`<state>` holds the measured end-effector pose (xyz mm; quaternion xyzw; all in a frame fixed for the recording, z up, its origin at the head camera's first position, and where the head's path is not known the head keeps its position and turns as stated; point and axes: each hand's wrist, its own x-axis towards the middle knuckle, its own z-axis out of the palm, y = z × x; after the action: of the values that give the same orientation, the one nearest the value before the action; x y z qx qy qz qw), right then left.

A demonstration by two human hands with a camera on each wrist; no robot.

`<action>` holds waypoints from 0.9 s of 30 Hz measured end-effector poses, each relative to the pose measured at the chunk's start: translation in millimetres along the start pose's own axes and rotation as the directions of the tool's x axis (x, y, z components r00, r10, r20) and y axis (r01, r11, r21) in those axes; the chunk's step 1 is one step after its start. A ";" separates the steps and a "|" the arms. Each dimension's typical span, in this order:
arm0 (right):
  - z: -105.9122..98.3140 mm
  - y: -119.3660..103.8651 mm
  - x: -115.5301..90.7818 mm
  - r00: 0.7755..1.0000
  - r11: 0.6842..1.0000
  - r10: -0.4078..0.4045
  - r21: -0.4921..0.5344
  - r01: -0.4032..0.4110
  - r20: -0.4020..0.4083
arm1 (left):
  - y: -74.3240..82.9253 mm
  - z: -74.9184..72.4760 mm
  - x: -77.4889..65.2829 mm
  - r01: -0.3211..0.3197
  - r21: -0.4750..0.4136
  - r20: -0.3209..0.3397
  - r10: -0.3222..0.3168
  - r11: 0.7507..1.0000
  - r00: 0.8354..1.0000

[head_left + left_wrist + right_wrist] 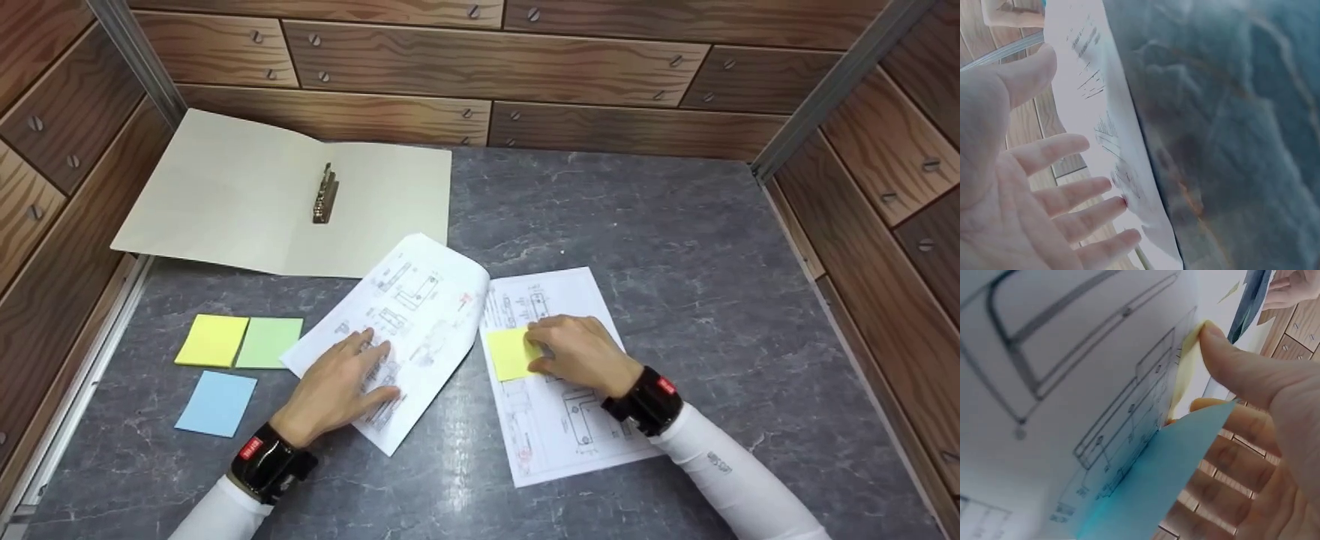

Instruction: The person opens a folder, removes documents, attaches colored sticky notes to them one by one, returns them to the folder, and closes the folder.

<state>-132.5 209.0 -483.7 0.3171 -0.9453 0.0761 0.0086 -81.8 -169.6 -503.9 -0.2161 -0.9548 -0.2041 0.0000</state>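
My left hand (334, 394), fingers spread, lies over the lower left part of a white sheet with technical drawings (431, 300). That sheet is angled, and its right side bulges upward. My right hand (581, 352) pinches a yellow sticky note (511, 354) by its right edge, over a second drawing sheet (544, 457). In the right wrist view, the thumb (1235, 365) is at the yellow note's edge. A blue sticky note (1185, 450) stands out from the paper beside the curled fingers there; the hand hides it in the head view.
At the left lie a yellow pad (212, 340), a green pad (270, 343) and a blue pad (216, 403) of sticky notes. An open beige folder (217, 187) with a metal clip (325, 196) lies behind; the left sheet overlaps its front edge. Wood-patterned walls (487, 60) enclose the table.
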 end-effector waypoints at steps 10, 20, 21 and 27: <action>-15.8 17.1 -16.3 0.991 0.998 0.051 0.049 -0.045 -0.123 | -18.4 -11.3 5.3 0.169 -0.115 -0.067 -0.177 0.979 0.982; -18.4 51.9 -46.4 0.915 0.955 0.292 0.136 -0.263 -0.280 | -28.2 -18.3 3.1 0.352 -0.155 -0.048 -0.363 0.923 0.931; -17.7 54.8 -49.9 0.906 0.947 0.315 0.157 -0.280 -0.282 | -28.2 -18.9 2.8 0.366 -0.159 -0.048 -0.378 0.917 0.925; -13.4 65.6 -70.2 0.864 0.878 0.450 0.290 -0.382 -0.224 | -29.4 -20.3 3.6 0.377 -0.164 -0.063 -0.391 0.912 0.918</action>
<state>-116.2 304.6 -484.1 0.0887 -0.9643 0.2326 0.0900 -99.0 -200.2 -496.5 -0.0136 -0.9597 -0.2804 -0.0110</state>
